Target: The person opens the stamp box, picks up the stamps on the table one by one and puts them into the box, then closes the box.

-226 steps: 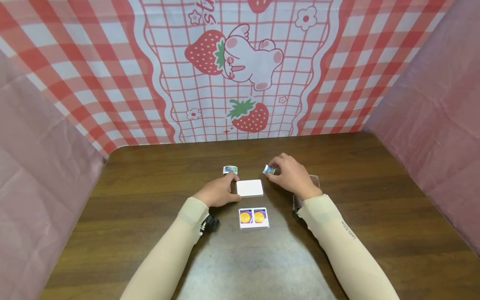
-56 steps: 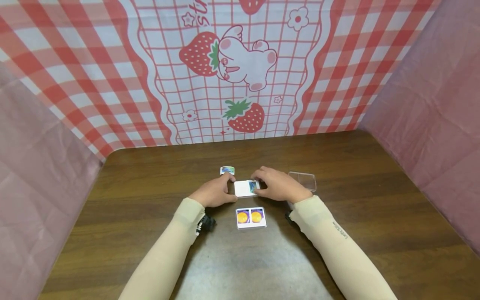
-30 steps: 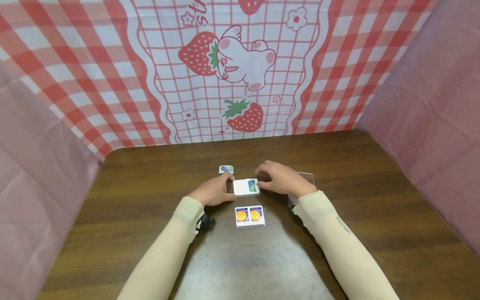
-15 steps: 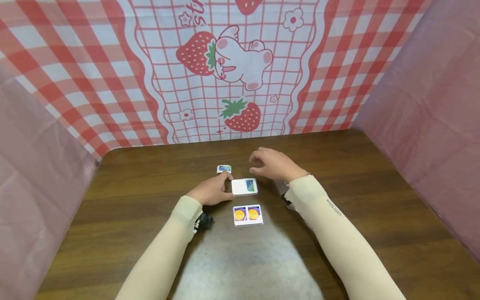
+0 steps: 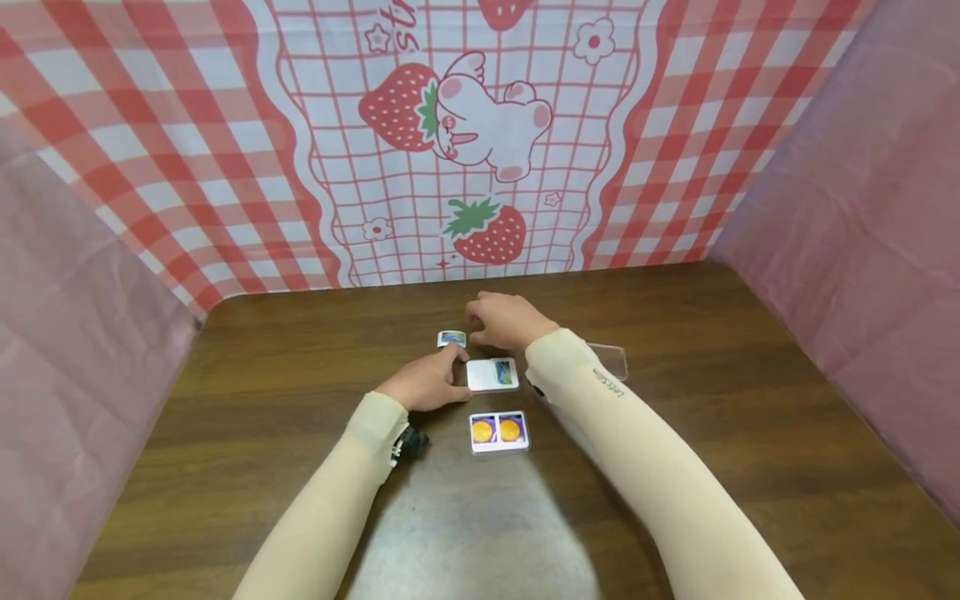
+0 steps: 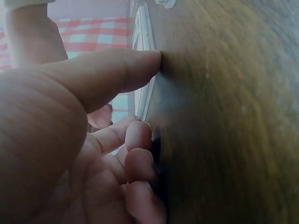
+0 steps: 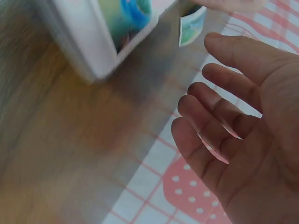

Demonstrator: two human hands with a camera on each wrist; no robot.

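Observation:
My left hand (image 5: 423, 382) holds the left edge of a flat white frame (image 5: 480, 376), thumb at its near corner and index finger at its far one. In the left wrist view the frame stands edge-on beyond the thumb, and the other fingers are curled. A blue-green picture card (image 5: 503, 372) lies on the frame's right half. Behind the left fingertips sits a small curved picture card (image 5: 452, 338) of like colours. Over the table to its right is my right hand (image 5: 508, 321), its fingers loosely bent with nothing between them in the right wrist view.
Nearer to me lies a clear frame (image 5: 499, 447) with two orange-and-purple pictures. A transparent cover (image 5: 613, 360) lies right of the right wrist, partly behind the sleeve. A strawberry-print cloth (image 5: 465, 192) rises behind the table (image 5: 300, 350).
The right hand fetched a blue-green card, laid it on the frame's right half and let go. It then moved back and left, towards the other small card. The left hand stays at the frame.

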